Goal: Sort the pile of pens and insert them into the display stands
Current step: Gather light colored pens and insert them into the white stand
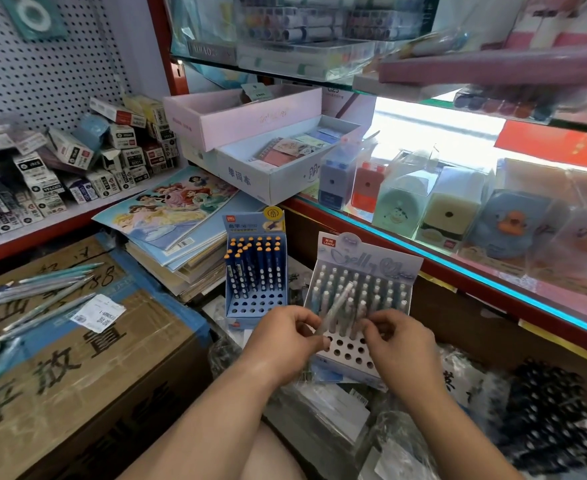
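left hand (285, 336): pinching a pale pen (335, 308) near its lower end, thumb and fingers curled round it; the pen leans, top end tipped up and to the right
right hand (394, 337): fingers curled right up against the front pens of the pale stand (368, 265), honestly can't tell if I'm gripping one or just touching
where the pen is: hanging over the middle of the pale stand, tip just above the bare holes in front
open room: back rows of the pale stand are packed, the front rows of holes are free, right between my two hands
blue stand (255, 271): just beside the pale one on the left, dark pens with orange tops at the back, open holes in front
pile of pens (43, 292): well off to my left, spread out on the cardboard box (77, 358)
edges: the red-trimmed edge of the glass counter (458, 271) runs diagonally close behind and right of the pale stand, box edge boxes in my left arm
other clutter: stack of picture books (181, 216) behind the blue stand, boxed sharpeners (448, 213) under the glass, plastic-wrapped packs under and around my forearms
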{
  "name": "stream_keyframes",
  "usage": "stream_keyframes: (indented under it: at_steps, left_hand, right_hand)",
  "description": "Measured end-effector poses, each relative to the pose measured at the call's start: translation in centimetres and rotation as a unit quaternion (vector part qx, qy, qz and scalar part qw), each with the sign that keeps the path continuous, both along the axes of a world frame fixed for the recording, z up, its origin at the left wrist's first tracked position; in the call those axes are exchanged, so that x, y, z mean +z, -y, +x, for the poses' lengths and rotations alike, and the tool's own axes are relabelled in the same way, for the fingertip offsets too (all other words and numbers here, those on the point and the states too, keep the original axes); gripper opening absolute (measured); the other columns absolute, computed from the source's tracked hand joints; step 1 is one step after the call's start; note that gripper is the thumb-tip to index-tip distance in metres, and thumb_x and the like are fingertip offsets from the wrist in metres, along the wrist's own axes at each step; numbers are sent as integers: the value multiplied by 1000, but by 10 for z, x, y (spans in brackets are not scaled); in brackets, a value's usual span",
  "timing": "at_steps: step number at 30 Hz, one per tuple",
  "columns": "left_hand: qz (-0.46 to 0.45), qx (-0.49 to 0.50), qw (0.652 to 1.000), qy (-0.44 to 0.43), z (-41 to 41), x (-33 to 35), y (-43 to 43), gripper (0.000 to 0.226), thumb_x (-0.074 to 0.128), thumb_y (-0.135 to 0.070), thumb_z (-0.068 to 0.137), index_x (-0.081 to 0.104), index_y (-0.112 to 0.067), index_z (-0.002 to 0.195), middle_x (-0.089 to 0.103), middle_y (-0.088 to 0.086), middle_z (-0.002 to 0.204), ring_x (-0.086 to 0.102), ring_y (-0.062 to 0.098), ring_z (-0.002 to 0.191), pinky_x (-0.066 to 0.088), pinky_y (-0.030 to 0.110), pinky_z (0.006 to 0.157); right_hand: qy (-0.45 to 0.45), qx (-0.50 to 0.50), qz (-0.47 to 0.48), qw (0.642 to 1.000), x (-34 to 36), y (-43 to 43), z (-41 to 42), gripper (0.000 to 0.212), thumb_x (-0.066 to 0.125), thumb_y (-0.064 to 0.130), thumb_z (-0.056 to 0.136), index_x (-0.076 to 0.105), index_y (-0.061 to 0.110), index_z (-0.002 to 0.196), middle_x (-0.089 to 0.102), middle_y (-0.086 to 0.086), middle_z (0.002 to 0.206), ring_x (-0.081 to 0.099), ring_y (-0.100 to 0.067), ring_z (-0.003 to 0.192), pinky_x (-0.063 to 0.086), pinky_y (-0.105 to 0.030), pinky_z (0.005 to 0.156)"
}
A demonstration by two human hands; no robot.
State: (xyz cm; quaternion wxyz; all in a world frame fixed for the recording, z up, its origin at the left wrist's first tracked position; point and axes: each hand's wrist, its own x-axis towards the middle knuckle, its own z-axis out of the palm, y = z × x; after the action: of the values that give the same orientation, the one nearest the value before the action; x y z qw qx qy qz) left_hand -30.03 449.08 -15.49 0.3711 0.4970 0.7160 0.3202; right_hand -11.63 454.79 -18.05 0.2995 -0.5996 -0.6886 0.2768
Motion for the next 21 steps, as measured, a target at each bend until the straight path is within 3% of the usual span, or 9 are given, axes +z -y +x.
stream_keyframes:
  at_steps: [3,5,7,11,16,18,21]
  left_hand:
    - [5,-28,1000,1,4,4,0,16,79,-34,86,74,-32,101,65,-8,81,58,4,67,42,15,56]
    - [16,-67,998,14,8,7,1,12,78,-32,87,76,-32,99,68,-5,79,61,8,68,50,23,61]
    - [29,-99,994,33,12,11,2,9,77,-28,88,77,-32,97,69,-3,77,62,9,68,54,29,69]
    - [39,-125,991,12,16,11,1,11,75,-27,90,78,-33,99,66,-6,74,57,4,64,51,26,66]
    - [35,-131,991,-24,20,8,-2,12,77,-32,88,76,-34,100,67,-7,77,58,4,67,53,26,67]
    - [34,-102,993,-57,20,7,-3,15,78,-36,86,73,-32,100,67,-10,81,62,5,72,58,29,71]
    - [43,-45,994,-95,12,5,-10,13,77,-40,87,68,-31,91,67,-10,83,64,8,78,59,37,76]
  right_hand:
    - [-213,52,-58,974,22,15,-3,8,69,25,95,71,27,102,73,4,85,70,-10,79,59,-27,65]
    - [-261,73,-68,960,31,20,-6,11,69,21,94,70,24,105,74,1,86,71,-15,78,61,-31,68]
    - [-269,64,-66,959,35,22,-6,9,68,18,94,70,22,102,75,0,83,72,-16,75,60,-28,65]
    - [-268,56,-74,959,37,20,1,2,70,17,94,70,16,95,74,-5,80,71,-20,71,58,-26,63]
    - [-291,65,-83,951,34,16,8,9,72,12,91,65,7,94,73,-12,78,71,-29,70,60,-33,63]
    - [-297,43,-65,952,32,13,11,9,74,11,89,66,10,94,72,-8,79,71,-25,72,61,-32,64]
    - [-236,-10,-18,971,24,7,18,12,76,16,88,69,22,95,73,1,84,71,-16,77,62,-32,70]
